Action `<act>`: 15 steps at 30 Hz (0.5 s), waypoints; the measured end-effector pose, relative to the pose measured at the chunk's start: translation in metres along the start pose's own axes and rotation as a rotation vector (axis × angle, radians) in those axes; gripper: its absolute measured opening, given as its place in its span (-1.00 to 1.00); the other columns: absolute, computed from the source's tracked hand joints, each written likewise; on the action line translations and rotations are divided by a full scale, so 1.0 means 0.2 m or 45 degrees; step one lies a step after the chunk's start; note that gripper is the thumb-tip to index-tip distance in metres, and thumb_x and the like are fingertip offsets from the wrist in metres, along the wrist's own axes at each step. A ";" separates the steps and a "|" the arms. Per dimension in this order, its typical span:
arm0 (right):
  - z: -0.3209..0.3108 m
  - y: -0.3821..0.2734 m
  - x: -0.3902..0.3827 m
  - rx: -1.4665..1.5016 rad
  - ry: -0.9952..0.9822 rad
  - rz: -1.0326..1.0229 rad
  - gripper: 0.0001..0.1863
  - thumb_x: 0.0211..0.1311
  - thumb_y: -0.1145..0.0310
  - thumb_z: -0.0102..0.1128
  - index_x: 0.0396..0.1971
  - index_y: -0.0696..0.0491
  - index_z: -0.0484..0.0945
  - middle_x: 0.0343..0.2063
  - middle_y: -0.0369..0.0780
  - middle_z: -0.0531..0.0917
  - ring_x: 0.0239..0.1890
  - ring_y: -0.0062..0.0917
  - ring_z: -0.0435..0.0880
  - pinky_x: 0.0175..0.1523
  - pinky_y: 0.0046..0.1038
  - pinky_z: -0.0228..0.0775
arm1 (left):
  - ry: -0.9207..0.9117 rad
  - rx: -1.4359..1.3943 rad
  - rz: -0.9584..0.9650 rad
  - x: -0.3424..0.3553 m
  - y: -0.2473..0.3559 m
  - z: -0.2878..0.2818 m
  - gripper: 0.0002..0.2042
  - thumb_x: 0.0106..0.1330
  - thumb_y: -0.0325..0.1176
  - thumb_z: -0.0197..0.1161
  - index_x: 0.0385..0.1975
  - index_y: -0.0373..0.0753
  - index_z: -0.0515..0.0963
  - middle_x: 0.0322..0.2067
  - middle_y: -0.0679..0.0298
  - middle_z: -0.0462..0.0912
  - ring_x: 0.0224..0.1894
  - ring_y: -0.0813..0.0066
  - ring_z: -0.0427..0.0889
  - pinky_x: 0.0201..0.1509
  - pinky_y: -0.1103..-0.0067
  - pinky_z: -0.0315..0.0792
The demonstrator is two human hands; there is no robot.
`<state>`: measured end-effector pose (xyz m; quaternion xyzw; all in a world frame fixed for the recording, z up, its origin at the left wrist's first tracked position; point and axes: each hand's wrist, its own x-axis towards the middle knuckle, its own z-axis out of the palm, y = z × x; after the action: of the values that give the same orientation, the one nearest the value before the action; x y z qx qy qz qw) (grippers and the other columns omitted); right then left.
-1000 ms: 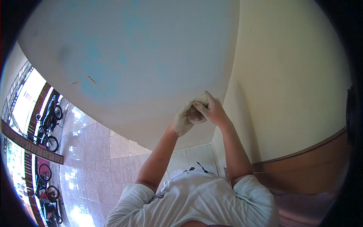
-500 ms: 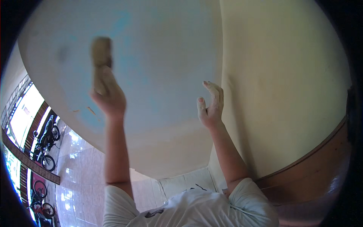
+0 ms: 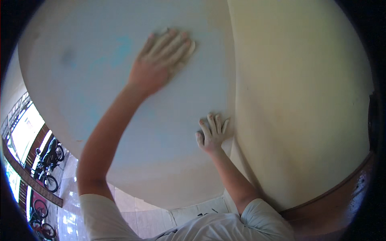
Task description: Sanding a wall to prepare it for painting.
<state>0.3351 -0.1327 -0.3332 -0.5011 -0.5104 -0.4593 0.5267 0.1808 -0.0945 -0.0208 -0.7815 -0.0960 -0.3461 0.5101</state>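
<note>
Left hand (image 3: 161,64) is pressed flat near the top middle of the frame, fingers together over a tan sanding pad (image 3: 188,51) that only peeks out past the fingertips, long side running up-right. It's rubbing the whitish wall surface (image 3: 100,100) with bluish patches. Right hand (image 3: 212,134), fingers spread and holding nothing, braces lower, just beside the cream wall's (image 3: 301,100) corner. Bicycles (image 3: 48,168) sit lower left.

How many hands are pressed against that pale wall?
2. The left hand lies flat high on the pale wall, over something beige. The right hand rests lower, by the corner with the cream wall.
</note>
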 end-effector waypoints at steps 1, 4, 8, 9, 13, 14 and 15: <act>0.01 0.00 -0.01 -0.015 0.026 0.003 -0.54 0.38 0.00 -0.12 0.18 -0.23 0.51 0.33 -0.18 0.37 0.45 -0.14 0.14 0.41 0.29 -0.34 | 0.100 0.118 0.010 0.10 -0.09 -0.01 -0.46 0.36 -0.18 0.06 0.37 0.03 0.26 0.39 0.27 0.24 0.42 0.24 0.19 0.45 0.12 0.06; 0.01 -0.03 0.00 0.042 0.001 0.040 -0.55 0.39 0.00 -0.13 0.17 -0.23 0.51 0.32 -0.18 0.38 0.45 -0.16 0.15 0.41 0.29 -0.33 | 0.225 0.346 -0.123 0.35 -0.27 -0.05 -0.46 0.39 -0.14 0.04 0.38 0.03 0.22 0.40 0.25 0.21 0.44 0.19 0.13 0.46 0.09 0.03; 0.01 0.01 0.00 0.026 0.013 0.023 -0.56 0.38 0.00 -0.13 0.17 -0.25 0.51 0.32 -0.18 0.38 0.45 -0.17 0.15 0.42 0.28 -0.33 | 0.180 0.333 -0.154 0.44 0.10 0.13 -0.48 0.38 -0.22 0.01 0.36 -0.01 0.26 0.42 0.31 0.17 0.44 0.25 0.14 0.46 0.11 0.05; 0.01 0.01 0.00 0.023 -0.024 0.004 -0.55 0.37 0.01 -0.10 0.17 -0.20 0.49 0.32 -0.14 0.36 0.46 -0.13 0.11 0.42 0.29 -0.34 | 0.121 0.224 0.004 0.38 0.26 0.19 -0.48 0.36 -0.23 0.02 0.35 -0.01 0.28 0.42 0.30 0.18 0.44 0.25 0.14 0.46 0.11 0.07; -0.02 0.03 -0.01 0.011 -0.024 -0.053 -0.55 0.34 0.03 -0.07 0.16 -0.17 0.49 0.32 -0.11 0.35 0.46 -0.09 0.08 0.42 0.29 -0.33 | 0.152 -0.090 0.246 0.32 0.32 0.18 -0.51 0.33 -0.30 0.00 0.30 -0.04 0.35 0.35 0.24 0.31 0.41 0.24 0.21 0.46 0.14 0.08; 0.00 0.03 0.00 0.006 -0.018 -0.056 -0.55 0.34 0.03 -0.07 0.16 -0.17 0.49 0.32 -0.11 0.35 0.46 -0.09 0.08 0.42 0.29 -0.33 | 0.160 -0.087 0.249 0.35 0.25 0.18 -0.51 0.33 -0.30 0.00 0.30 -0.04 0.35 0.35 0.24 0.31 0.41 0.24 0.21 0.46 0.14 0.08; 0.01 0.01 0.00 0.017 -0.017 -0.049 -0.55 0.34 0.03 -0.07 0.16 -0.17 0.50 0.32 -0.11 0.35 0.46 -0.10 0.08 0.42 0.28 -0.33 | 0.196 0.023 0.159 0.40 0.14 0.17 -0.51 0.32 -0.29 0.01 0.29 -0.03 0.36 0.35 0.26 0.31 0.41 0.26 0.21 0.47 0.15 0.07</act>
<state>0.3372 -0.1313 -0.3340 -0.4907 -0.5265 -0.4625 0.5178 0.2691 -0.0951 0.0025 -0.7525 -0.0108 -0.3717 0.5436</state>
